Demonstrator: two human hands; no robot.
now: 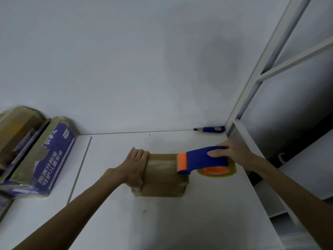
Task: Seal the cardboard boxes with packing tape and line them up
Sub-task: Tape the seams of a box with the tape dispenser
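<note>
A small brown cardboard box (163,179) lies in the middle of the white table (162,222), with a clear tape strip across its top. My left hand (136,167) lies flat on the box's left end, fingers straight, pressing it down. My right hand (228,152) grips a blue and orange tape dispenser (201,159) whose orange blade end sits on the box's right top edge. The tape roll (217,170) hangs just off the box's right side.
Two larger boxes stand at the left: a purple printed one (41,159) and a brown one (14,129) behind it. A blue utility knife (210,129) lies by the wall at the back right. A white metal frame (266,65) rises at the table's right edge.
</note>
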